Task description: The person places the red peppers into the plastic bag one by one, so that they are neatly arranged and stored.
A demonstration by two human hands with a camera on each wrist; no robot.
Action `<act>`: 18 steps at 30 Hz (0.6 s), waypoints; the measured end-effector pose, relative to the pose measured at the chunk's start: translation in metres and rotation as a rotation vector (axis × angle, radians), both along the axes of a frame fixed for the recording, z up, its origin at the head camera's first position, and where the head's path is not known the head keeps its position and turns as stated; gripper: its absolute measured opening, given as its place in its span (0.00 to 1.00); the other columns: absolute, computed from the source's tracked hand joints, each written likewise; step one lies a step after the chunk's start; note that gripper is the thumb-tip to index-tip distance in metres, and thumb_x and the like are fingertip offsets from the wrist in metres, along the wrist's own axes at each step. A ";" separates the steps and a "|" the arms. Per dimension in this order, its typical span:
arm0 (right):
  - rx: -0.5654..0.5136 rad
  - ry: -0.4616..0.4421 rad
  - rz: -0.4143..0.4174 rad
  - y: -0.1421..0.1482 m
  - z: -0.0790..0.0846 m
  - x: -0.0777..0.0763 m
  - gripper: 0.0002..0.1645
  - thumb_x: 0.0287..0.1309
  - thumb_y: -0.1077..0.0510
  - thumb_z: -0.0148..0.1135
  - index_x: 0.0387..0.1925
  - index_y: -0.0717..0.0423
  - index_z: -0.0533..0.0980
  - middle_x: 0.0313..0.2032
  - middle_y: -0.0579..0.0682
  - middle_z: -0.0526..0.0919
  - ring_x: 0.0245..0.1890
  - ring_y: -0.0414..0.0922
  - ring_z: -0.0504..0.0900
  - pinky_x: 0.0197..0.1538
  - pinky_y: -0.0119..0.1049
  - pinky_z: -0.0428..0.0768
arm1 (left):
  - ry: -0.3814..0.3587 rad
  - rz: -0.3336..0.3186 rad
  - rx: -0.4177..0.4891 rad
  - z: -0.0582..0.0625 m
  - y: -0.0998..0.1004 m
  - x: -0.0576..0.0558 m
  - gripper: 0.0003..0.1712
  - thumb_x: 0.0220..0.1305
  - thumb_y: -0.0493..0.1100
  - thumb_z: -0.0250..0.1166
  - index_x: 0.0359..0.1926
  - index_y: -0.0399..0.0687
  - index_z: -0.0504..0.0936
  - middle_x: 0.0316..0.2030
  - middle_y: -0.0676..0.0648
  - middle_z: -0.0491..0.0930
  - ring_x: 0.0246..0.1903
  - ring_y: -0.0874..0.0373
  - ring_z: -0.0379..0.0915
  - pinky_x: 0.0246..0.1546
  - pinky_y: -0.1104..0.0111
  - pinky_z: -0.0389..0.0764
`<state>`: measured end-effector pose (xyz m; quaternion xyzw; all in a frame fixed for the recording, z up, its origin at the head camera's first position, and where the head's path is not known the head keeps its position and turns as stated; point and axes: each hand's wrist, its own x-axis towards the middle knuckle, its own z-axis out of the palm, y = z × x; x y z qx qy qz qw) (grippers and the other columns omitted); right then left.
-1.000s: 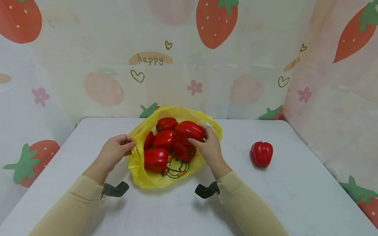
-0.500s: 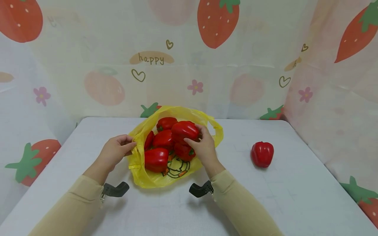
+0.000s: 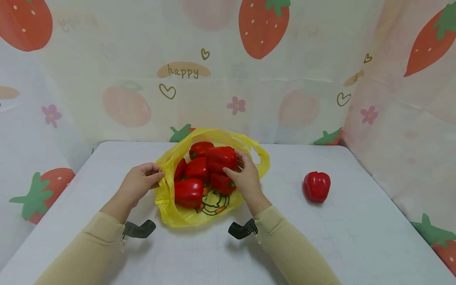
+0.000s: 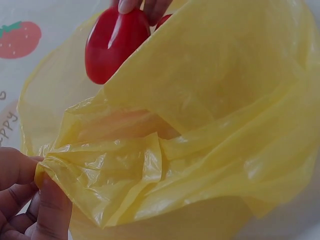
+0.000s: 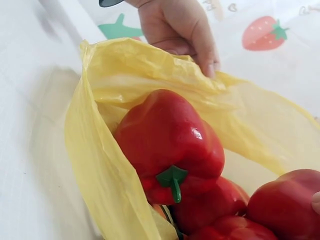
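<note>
A yellow plastic bag lies on the white table with its mouth toward me, several red bell peppers inside. At its left edge my left hand pinches the rim between thumb and fingers; the left wrist view shows the gathered film in that grip. My right hand reaches into the mouth and holds one red bell pepper by its right end, over the pile. Thumb and fingertips lie at that pepper's edge. In the right wrist view a green-stemmed pepper leans against the bag's wall.
Another red bell pepper stands alone on the table, right of the bag. A loop handle sticks out at the bag's right side. Strawberry-printed cloth hangs behind and along both sides. Dark camera mounts sit at the wrists.
My right hand has moved slightly left, deeper over the bag, and the held pepper has shifted left and a little down. The left hand keeps its place on the rim.
</note>
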<state>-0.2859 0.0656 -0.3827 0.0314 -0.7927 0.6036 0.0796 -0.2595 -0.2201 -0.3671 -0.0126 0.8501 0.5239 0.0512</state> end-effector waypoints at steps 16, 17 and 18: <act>-0.035 0.071 -0.007 0.011 0.010 0.006 0.33 0.49 0.62 0.67 0.58 0.57 0.67 0.56 0.52 0.73 0.57 0.46 0.69 0.60 0.38 0.67 | -0.011 -0.001 -0.005 0.000 0.000 -0.001 0.19 0.64 0.49 0.57 0.48 0.39 0.73 0.47 0.41 0.73 0.43 0.52 0.72 0.44 0.67 0.78; -0.034 0.073 -0.009 0.012 0.010 0.006 0.33 0.49 0.62 0.67 0.58 0.57 0.67 0.56 0.53 0.72 0.58 0.46 0.69 0.60 0.38 0.67 | -0.008 -0.003 -0.004 0.000 0.001 -0.001 0.19 0.64 0.49 0.57 0.48 0.39 0.73 0.47 0.41 0.73 0.43 0.52 0.72 0.44 0.67 0.78; -0.036 0.073 -0.010 0.013 0.011 0.007 0.34 0.49 0.62 0.67 0.58 0.57 0.67 0.57 0.54 0.71 0.58 0.46 0.69 0.60 0.39 0.67 | -0.006 -0.003 -0.004 0.000 0.001 0.000 0.19 0.64 0.49 0.57 0.48 0.38 0.73 0.46 0.41 0.73 0.43 0.52 0.72 0.44 0.67 0.78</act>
